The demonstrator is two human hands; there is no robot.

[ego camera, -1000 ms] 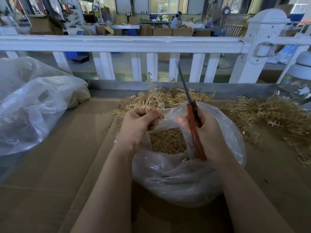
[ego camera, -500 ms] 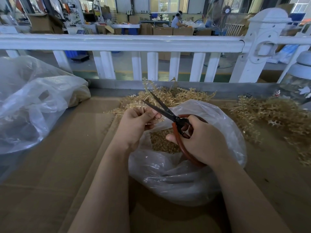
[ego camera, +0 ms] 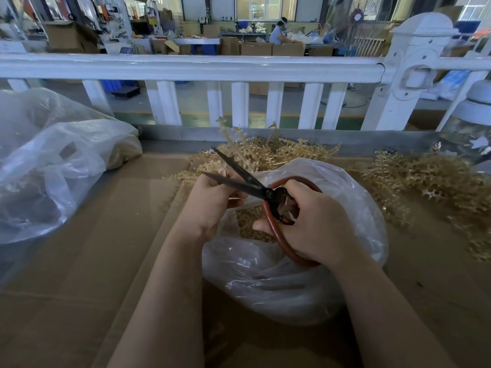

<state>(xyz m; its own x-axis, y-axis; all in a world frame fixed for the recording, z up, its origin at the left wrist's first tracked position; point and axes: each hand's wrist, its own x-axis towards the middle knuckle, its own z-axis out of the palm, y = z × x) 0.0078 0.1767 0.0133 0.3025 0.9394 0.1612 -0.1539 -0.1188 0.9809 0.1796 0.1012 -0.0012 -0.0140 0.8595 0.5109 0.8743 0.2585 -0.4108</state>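
Note:
My right hand (ego camera: 316, 224) grips a pair of scissors (ego camera: 247, 185) by its red loop handles; the dark blades are spread apart and point up-left. My left hand (ego camera: 210, 200) pinches a tan plastic sprig (ego camera: 225, 172) just under the blades, and most of the sprig is hidden by the fingers. Both hands hover over an open clear plastic bag (ego camera: 279, 277) with small tan cut pieces (ego camera: 249, 224) inside.
Tan plastic sprigs lie heaped behind the bag (ego camera: 279, 152) and in a second pile on the right (ego camera: 430, 181). A large crumpled clear bag (ego camera: 53, 166) lies on the left. The surface is brown cardboard (ego camera: 93, 274). A white railing (ego camera: 186, 67) runs along the far edge.
My right hand swung the scissors down from upright with the blades together, to point left at the sprig with the blades spread. My left hand kept its pinch and hardly moved.

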